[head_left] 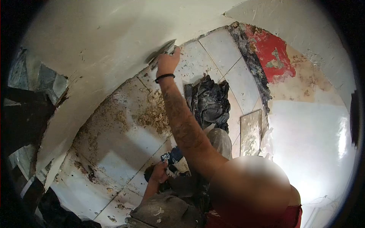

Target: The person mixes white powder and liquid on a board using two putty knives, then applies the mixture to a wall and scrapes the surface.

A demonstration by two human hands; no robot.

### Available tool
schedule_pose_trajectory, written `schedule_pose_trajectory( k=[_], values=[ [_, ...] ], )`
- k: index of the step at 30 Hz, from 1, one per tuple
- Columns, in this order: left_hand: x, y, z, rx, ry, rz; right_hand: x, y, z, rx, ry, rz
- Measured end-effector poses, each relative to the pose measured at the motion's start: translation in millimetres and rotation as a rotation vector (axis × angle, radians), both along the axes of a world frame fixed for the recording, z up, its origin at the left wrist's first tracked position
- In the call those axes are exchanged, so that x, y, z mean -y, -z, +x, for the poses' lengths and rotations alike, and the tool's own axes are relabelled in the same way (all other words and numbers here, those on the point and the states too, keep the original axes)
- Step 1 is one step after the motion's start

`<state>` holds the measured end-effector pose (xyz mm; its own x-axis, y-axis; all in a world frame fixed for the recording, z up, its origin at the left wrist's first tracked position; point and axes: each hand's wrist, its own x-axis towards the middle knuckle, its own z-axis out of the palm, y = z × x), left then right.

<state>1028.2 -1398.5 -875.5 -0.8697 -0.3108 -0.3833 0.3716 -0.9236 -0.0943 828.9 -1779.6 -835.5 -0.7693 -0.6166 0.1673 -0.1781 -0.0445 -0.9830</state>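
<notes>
My right hand (167, 64), with a black band at the wrist, reaches far out and is closed around a plastering trowel (162, 51). The trowel's flat blade lies against the pale plastered wall (114, 49), just above where it meets the floor. Lower down, near my knees, my left hand (159, 173) is closed with its fingers curled. It is beside a dark blue piece with white marks (172, 155) and some pale, smeared material. What the left hand grips I cannot make out.
A crumpled black plastic bag (209, 100) lies on the tiled floor (243, 83), right of my forearm. Crumbled debris (154, 114) covers tiles along the wall. A dirty flat board (251, 131) rests at the right. Dark plastic (57, 209) is at lower left.
</notes>
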Motion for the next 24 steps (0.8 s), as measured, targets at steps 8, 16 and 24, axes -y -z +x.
schedule_pose_trajectory(
  k=[8, 16, 24],
  values=[
    [12.0, -17.8, -9.8, 0.089, 0.052, 0.074, -58.9, -63.0, 59.9, 0.256, 0.056, -0.101],
    [0.2, 1.4, -3.8, -0.043, 0.026, 0.041, 3.2, 15.4, -94.9, 0.534, 0.001, -0.032],
    [-5.0, 6.4, -3.8, -0.063, -0.005, 0.098, 19.6, 21.7, -47.8, 0.255, 0.012, -0.013]
  ],
)
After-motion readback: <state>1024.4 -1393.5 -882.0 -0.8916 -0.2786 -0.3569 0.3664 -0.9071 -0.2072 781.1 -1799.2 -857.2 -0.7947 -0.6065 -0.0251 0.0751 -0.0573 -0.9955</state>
